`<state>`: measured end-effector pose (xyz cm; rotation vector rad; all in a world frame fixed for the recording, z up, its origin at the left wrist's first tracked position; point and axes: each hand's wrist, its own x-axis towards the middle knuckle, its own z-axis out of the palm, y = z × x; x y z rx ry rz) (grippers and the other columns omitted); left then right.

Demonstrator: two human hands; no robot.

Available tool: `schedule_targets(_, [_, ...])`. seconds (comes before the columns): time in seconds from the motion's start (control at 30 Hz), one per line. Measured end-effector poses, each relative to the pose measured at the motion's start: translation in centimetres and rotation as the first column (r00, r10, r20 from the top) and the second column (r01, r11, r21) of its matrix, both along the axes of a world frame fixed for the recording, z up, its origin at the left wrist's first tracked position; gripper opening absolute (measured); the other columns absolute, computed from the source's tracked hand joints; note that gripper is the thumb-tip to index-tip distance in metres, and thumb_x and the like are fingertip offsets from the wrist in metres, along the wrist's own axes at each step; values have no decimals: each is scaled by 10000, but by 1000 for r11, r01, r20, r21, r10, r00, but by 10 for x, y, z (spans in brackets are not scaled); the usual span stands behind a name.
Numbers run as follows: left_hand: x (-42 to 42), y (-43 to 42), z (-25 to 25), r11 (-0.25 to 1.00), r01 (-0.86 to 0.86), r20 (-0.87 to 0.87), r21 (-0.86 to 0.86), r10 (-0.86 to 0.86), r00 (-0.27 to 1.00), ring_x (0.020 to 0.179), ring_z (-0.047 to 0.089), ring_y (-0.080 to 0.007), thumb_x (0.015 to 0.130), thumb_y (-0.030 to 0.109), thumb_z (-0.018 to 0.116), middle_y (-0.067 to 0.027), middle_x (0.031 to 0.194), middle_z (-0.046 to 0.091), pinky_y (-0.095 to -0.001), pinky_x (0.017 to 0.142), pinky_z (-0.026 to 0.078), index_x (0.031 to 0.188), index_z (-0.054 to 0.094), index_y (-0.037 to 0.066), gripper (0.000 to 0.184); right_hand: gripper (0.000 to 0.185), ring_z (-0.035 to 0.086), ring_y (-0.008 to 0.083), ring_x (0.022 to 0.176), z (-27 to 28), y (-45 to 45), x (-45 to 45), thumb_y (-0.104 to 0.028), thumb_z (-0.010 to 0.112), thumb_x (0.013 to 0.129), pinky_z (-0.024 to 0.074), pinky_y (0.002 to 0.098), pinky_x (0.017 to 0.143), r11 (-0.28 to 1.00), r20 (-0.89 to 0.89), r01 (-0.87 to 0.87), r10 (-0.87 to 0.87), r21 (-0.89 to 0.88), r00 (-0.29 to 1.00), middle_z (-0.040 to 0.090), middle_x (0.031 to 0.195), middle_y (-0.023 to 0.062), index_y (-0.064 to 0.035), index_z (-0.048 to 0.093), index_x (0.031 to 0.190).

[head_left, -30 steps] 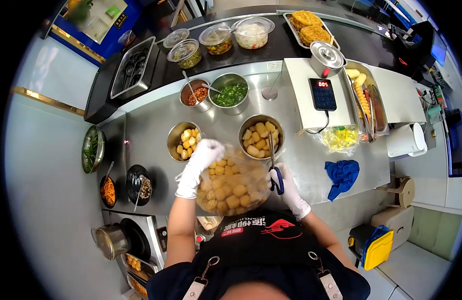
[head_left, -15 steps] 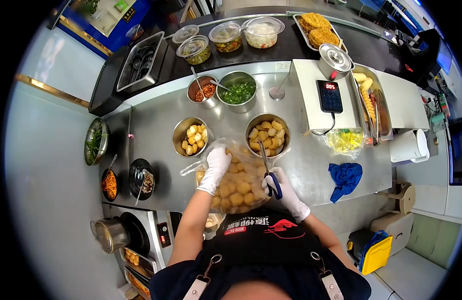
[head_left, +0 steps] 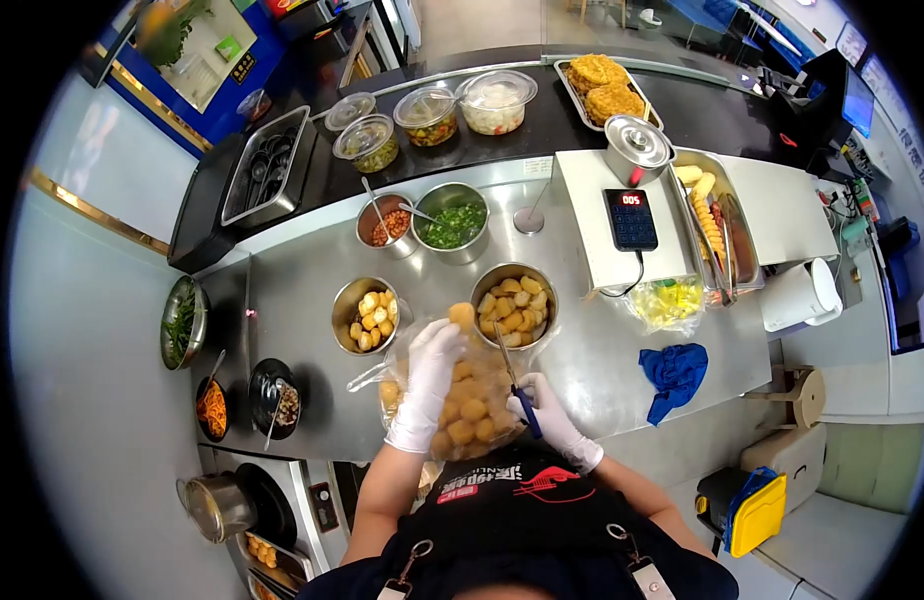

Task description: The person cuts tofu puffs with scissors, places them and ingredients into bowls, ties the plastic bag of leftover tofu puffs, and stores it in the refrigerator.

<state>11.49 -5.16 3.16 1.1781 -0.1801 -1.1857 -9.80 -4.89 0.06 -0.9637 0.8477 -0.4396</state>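
A clear plastic bag (head_left: 472, 410) full of round golden balls lies at the counter's front edge. Above it my gloved left hand (head_left: 435, 365) pinches one golden ball (head_left: 462, 317) at its fingertips. My gloved right hand (head_left: 549, 408) grips dark blue-handled scissors (head_left: 525, 408), whose blades point up toward a steel bowl (head_left: 552, 308) of golden pieces. To the left stands a second steel bowl (head_left: 338, 318) with cut pieces showing pale insides.
Behind the bowls are steel pots of chopped greens (head_left: 452, 227) and red bits (head_left: 390, 227). A keypad scale (head_left: 631, 220) sits on a white box at right, above a blue cloth (head_left: 674, 380). Black bowls (head_left: 259, 390) lie at left.
My left hand has come up out of the bag with a golden ball. The scissors stay in my right hand. The camera view has shifted.
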Motion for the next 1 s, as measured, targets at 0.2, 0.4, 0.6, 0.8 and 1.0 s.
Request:
schedule_targets(0.2, [-28, -22, -4, 997, 45, -140, -55, -52, 989, 766, 589, -156, 852, 67, 613, -53, 870, 613, -263, 642, 463, 997, 599, 4, 159, 424, 535, 140, 871, -10, 3, -5, -242, 651, 859, 449, 287, 814, 981, -45, -10, 2, -194, 999, 535, 934, 72, -34, 369, 1099])
schedule_targets(0.4, [-26, -27, -12, 975, 180, -526, -131, -222, 821, 785, 563, -168, 891, 136, 575, -69, 888, 603, -264, 623, 454, 1026, 575, 4, 189, 422, 530, 152, 926, -17, -2, -12, -233, 632, 873, 441, 298, 851, 988, 50, -21, 29, -155, 998, 514, 994, 78, -32, 357, 1123])
schedule_targets(0.6, [-17, -21, -51, 965, 233, -606, -124, -260, 752, 696, 479, -145, 904, 173, 571, -53, 879, 582, -240, 567, 401, 1041, 552, 20, 207, 408, 531, 117, 854, -1, -11, -7, -234, 624, 882, 469, 253, 706, 999, 89, -45, 48, -30, 995, 484, 998, 61, -54, 354, 1131])
schedule_targets(0.8, [-18, -23, -52, 958, 234, -580, -168, -288, 762, 644, 412, -68, 896, 180, 586, 28, 766, 485, -179, 508, 328, 993, 551, 69, 151, 382, 525, 96, 791, -4, -11, 0, -226, 614, 885, 451, 223, 580, 998, 98, -34, 38, -45, 994, 494, 957, 52, -72, 361, 1126])
schedule_targets(1.0, [-31, -22, -40, 958, 282, -477, -51, -271, 836, 627, 412, -66, 884, 157, 577, 42, 731, 478, -185, 493, 318, 920, 552, 85, 85, 278, 542, 125, 780, 1, -14, 3, -180, 515, 941, 480, 269, 689, 1000, 111, -29, 27, 11, 993, 550, 958, 85, -58, 351, 1129])
